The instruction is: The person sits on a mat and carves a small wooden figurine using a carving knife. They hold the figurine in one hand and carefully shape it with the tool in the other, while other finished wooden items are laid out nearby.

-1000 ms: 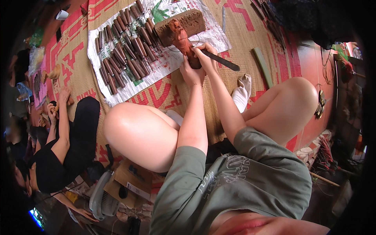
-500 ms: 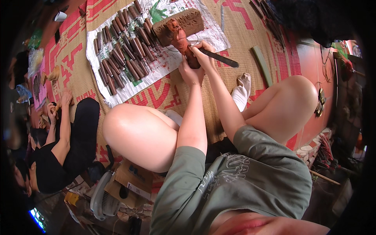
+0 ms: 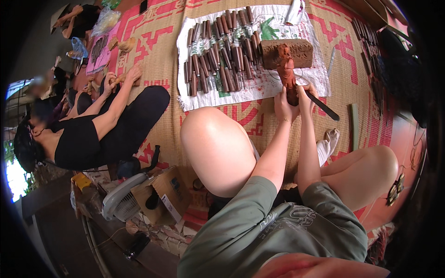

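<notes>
Woven mat, tan with red pattern, spread across the upper and middle frame. Red tiled floor along the right side. Co-worker in black seated at the left of the frame, both forearms stretched toward the mat, fingers at small light-brown pieces. White sheet with green print and red specks, flat on the mat, upper center to right. Cardboard box at lower left, open, just beside a grey fan. Pink sheet at upper left, clear plastic bag near its top edge.

On the white sheet, left part: many brown-handled tools in rough rows, close together. Brown rectangular block lying on the same sheet, right part, relief marks on its surface. More slim dark tools at upper right. Foot in white sock right of center, green strip just beyond it.

Reddish-brown carved figure right of upper center, overlapping the block in view; contact with block: cannot tell. Left hand closed around its dark lower end. Right hand just beside, fingers curled closed on a dark flat-handled tool, handle angled down to the right, working end too small to make out.
</notes>
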{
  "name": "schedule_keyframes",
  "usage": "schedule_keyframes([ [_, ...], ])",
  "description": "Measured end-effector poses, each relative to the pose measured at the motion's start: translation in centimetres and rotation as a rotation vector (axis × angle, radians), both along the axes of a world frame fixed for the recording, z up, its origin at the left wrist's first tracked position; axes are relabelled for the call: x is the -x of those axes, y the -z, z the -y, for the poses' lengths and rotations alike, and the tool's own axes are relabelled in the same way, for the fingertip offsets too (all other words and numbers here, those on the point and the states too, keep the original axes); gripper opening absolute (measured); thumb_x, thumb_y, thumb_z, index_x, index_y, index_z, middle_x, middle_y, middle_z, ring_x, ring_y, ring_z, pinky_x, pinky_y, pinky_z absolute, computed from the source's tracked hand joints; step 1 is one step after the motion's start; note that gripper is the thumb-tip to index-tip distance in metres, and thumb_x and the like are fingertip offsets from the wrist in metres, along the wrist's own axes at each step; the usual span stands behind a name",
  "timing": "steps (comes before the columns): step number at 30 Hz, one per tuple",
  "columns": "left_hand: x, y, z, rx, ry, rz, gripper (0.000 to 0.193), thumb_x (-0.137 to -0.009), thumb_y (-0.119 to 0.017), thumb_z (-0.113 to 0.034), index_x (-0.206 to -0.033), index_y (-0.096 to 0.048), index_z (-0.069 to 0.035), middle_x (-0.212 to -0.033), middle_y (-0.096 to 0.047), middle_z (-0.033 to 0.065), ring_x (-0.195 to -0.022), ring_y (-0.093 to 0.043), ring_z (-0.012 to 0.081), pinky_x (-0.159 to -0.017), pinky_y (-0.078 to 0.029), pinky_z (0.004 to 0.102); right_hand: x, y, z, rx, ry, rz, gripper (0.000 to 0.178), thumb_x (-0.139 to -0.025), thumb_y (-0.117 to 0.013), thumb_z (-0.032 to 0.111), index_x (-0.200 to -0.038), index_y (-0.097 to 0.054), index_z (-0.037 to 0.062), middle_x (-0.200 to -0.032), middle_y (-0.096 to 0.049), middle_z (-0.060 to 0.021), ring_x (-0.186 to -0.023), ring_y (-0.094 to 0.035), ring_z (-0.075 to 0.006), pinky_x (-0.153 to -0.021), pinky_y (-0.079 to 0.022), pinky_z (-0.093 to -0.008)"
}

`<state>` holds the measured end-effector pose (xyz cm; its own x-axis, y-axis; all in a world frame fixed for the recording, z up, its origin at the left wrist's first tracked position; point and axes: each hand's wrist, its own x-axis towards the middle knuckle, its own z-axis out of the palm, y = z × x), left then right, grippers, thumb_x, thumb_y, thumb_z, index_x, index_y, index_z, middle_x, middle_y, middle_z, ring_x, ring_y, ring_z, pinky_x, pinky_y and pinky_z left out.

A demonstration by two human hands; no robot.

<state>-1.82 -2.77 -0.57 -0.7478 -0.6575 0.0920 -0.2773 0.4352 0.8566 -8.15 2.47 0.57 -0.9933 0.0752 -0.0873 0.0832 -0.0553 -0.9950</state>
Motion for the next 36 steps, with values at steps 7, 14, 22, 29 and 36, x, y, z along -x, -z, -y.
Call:
schedule_keyframes([
  [7, 0.2, 0.0, -0.2, -0.002, 0.005, -0.001, 0.077, -0.062, -0.076, -0.030, -0.126, -0.048, 0.004, -0.101, -0.056, 0.0202, -0.097, -0.053, 0.0366, -0.083, -0.044, 0.0424, 0.9, 0.9, -0.4, 0.030, -0.019, -0.012, 0.019, -0.079, -0.065, 0.003, -0.066, -0.051, 0.0062, -0.062, -0.058, -0.0015, -0.052, -0.051, -0.0053, -0.050, -0.041, -0.0196],
  [14, -0.1, 0.0, -0.2, -0.026, -0.010, 0.032, 0.078, -0.063, -0.076, -0.031, -0.128, -0.048, 0.001, -0.104, -0.056, 0.0195, -0.099, -0.053, 0.0363, -0.084, -0.045, 0.0418, 0.3, -0.5, 0.2, 0.138, 0.027, 0.011, 0.021, -0.083, -0.064, 0.002, -0.068, -0.049, 0.0064, -0.063, -0.058, -0.0018, -0.053, -0.050, -0.0051, -0.051, -0.040, -0.0191],
  [22, 0.0, 0.9, -0.2, -0.028, -0.031, -0.005, 0.078, -0.063, -0.076, -0.032, -0.128, -0.048, 0.000, -0.101, -0.056, 0.0197, -0.097, -0.053, 0.0365, -0.083, -0.045, 0.0417, 0.1, 0.6, -0.1, 0.058, -0.027, 0.000, 0.019, -0.081, -0.062, 0.002, -0.067, -0.050, 0.0062, -0.064, -0.058, -0.0017, -0.053, -0.047, -0.0042, -0.051, -0.038, -0.0185],
  [29, 0.2, -0.4, -0.1, -0.031, -0.016, 0.024, 0.077, -0.064, -0.076, -0.033, -0.127, -0.049, 0.001, -0.100, -0.056, 0.0192, -0.096, -0.054, 0.0361, -0.080, -0.046, 0.0418, 0.6, 1.5, -0.7, 0.045, 0.010, -0.018, 0.020, -0.082, -0.062, 0.002, -0.067, -0.050, 0.0066, -0.063, -0.057, -0.0015, -0.053, -0.047, -0.0040, -0.050, -0.037, -0.0184],
  [36, 0.0, -0.2, 0.0, -0.043, -0.022, 0.013, 0.078, -0.064, -0.076, -0.033, -0.129, -0.047, -0.001, -0.100, -0.055, 0.0188, -0.095, -0.054, 0.0359, -0.080, -0.046, 0.0417, 0.4, 0.3, -0.4, 0.088, 0.020, 0.064, 0.021, -0.079, -0.063, 0.002, -0.065, -0.048, 0.0073, -0.063, -0.058, -0.0028, -0.051, -0.047, -0.0045, -0.048, -0.035, -0.0184],
])
